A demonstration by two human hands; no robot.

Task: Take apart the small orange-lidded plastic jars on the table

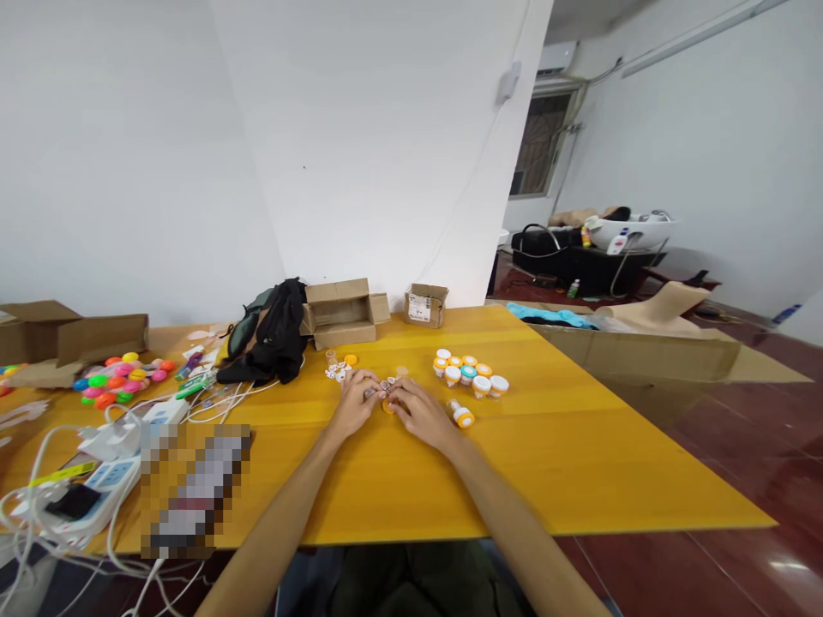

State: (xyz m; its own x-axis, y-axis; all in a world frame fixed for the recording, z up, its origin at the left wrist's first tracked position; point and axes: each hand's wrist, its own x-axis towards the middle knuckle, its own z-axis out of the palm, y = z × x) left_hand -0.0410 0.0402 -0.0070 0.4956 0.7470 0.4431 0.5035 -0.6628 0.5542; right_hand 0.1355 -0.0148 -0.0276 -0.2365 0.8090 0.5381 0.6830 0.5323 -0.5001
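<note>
Dark-marked white pieces [390, 382] lie in a small cluster near the middle of the bench [610, 471], the broad yellow-brown surface on which we find the items below. Along its far side we note a black bag [279, 338], an open cardboard box [340, 313] just beside it, and a smaller cardboard box [425, 306] farther right. Next in size, the left hand [357, 403] and right hand [421, 411] face each other, fingers curled and narrowly set about the cluster; we cannot tell whether either grips a piece. To the right stand the capped containers [468, 374] in a close group, with an orange-capped container [461, 416] tipped on its side nearer us. Smaller again, an orange disc [387, 408] shows below the fingertips, while loose white pieces [336, 372] lie beyond the left hand. We judge the step in hand to be fine two-handed handling of the cluster. The next move, in our judgement, calls for a light pinch on one piece without scattering its neighbours.
</note>
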